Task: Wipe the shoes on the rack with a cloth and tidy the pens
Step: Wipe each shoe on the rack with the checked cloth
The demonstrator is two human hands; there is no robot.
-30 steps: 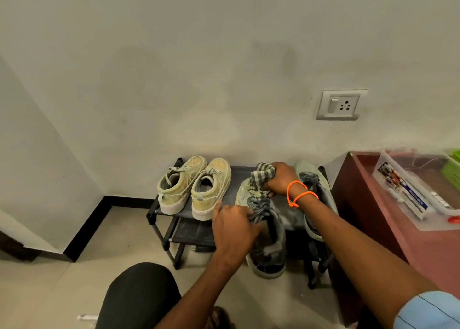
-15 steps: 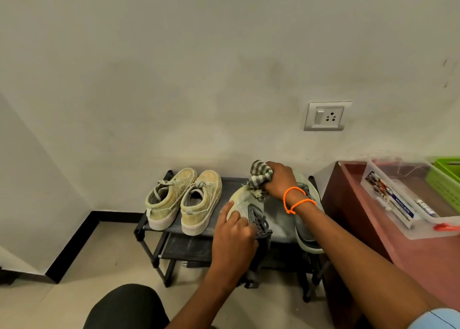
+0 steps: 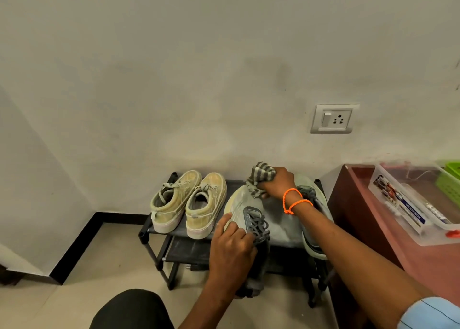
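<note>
Shoe [image 3: 245,205], toe up off the rack [image 3: 159,230], is gripped by the left hand [image 3: 232,250] while the right hand [image 3: 277,183] presses a bunched cloth [image 3: 260,176] to its toe.

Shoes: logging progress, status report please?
Left hand grips grey shoe. Right hand presses cloth on its toe. Tan pair untouched. Nothing in the way.

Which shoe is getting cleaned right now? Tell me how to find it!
Find the black shoe rack on the floor against the wall, below the wall socket. Two tan sneakers sit on its left half; look just right of them. The shoe being cleaned is pale grey-green with dark grey laces, gripped by the left hand while the right hand presses a striped cloth on its toe.
</note>
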